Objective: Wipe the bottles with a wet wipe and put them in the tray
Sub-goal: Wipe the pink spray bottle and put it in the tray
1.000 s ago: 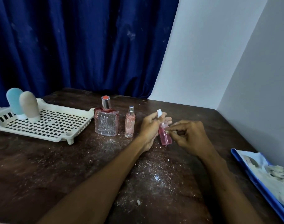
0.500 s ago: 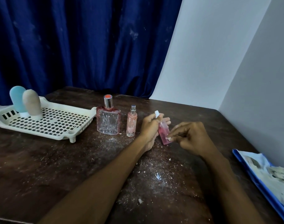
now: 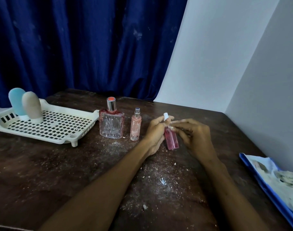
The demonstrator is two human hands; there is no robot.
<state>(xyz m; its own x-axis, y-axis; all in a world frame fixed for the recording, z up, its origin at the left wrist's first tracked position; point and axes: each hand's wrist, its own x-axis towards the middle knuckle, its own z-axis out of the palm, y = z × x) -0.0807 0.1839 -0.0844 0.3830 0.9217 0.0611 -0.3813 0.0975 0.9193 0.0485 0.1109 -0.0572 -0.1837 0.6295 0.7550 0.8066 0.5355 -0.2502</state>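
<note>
The left hand [image 3: 156, 130] is curled round the upper part of a small clear plastic bottle of pink liquid with a white cap [image 3: 172, 140]. This pink bottle is held tilted, its cap leaning away to the left and its base low over the dark wooden tabletop [image 3: 42, 172]. Whether the base touches the wood I cannot tell. The right hand [image 3: 194, 136] has its fingertips [image 3: 174, 129] gathered in a pinch at the pink bottle's shoulder, just under the cap. I cannot make out if a wipe lies between them.

Just left of the hands stand a slim peach spray bottle with a silver nozzle [image 3: 135, 125] and a square clear glass perfume bottle with a red-topped silver cap [image 3: 111, 124], close together and both upright. Further left sits the cream perforated plastic tray [image 3: 62, 141], with a rounded blue bottle [image 3: 15, 100] and a rounded beige bottle [image 3: 31, 105] standing cap-down in its far left corner, touching each other. White crumbs dust the tabletop. A blue-edged packet [image 3: 275, 180] lies at the right edge.
</note>
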